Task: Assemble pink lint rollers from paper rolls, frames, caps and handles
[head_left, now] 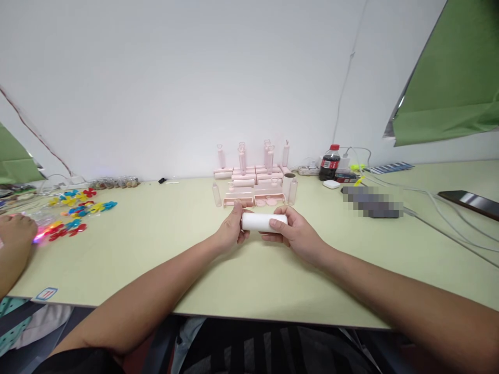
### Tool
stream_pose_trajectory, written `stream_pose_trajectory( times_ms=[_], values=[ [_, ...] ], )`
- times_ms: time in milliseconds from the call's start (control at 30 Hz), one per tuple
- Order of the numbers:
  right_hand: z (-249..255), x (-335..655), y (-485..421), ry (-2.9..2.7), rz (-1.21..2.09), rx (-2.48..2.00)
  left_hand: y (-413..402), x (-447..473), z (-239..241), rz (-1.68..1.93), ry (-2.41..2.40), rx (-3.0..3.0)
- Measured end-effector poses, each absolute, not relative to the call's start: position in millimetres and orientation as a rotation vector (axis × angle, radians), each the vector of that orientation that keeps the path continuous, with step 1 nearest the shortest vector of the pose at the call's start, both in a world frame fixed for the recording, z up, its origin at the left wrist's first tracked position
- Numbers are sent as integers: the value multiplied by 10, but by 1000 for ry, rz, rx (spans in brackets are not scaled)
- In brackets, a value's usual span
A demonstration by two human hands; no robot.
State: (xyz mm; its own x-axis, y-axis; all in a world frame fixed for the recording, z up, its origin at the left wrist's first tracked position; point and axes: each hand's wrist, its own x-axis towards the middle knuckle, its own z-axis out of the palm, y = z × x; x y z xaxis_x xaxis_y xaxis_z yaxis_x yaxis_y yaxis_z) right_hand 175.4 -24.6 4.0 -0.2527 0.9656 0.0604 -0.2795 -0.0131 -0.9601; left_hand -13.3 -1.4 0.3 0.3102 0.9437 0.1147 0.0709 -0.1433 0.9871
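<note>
A white lint-roller roll [260,222] lies level between my two hands, raised a little over the table. My left hand [233,226] closes on its left end, thumb up and fingers beneath. Around the right end, my right hand [291,231] is wrapped with its thumb on the side facing me. Just behind are pale pink plastic parts: open trays [238,202], several stacked long pieces [244,179], and several upright translucent tubes [216,195], some with heart-shaped loops on top. Near the right tubes stands a brown-cored roll [289,182].
At far left, another person's hand [17,228] rests beside colourful plastic flower shapes [78,208] and a glowing light. To the right are a cola bottle [329,163], a white case [331,184], a blurred dark object [370,202], a phone [470,202] and loose white cables [440,208].
</note>
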Motion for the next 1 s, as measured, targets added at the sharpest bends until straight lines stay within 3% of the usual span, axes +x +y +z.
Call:
stream_pose_trajectory(
  times_ms=[267, 500, 633, 767, 1000],
  values=[
    [85, 1806, -182, -899, 1523, -836, -13, -168, 47, 1604, 1216, 1587],
    [82, 1841, -122, -823, 1521, -828, -83, -148, 32, 1079, 970, 2070],
    [90, 1836, -122, -804, 1536, -819, 159, -353, 76, 1066, 1479, 2215],
    [111, 1824, -165, -816, 1558, -806, 363, -569, 91, 604, 1951, 2279],
    [107, 1827, -187, -879, 1566, -825, 480, -577, -31, 346, 2009, 2350]
  ],
)
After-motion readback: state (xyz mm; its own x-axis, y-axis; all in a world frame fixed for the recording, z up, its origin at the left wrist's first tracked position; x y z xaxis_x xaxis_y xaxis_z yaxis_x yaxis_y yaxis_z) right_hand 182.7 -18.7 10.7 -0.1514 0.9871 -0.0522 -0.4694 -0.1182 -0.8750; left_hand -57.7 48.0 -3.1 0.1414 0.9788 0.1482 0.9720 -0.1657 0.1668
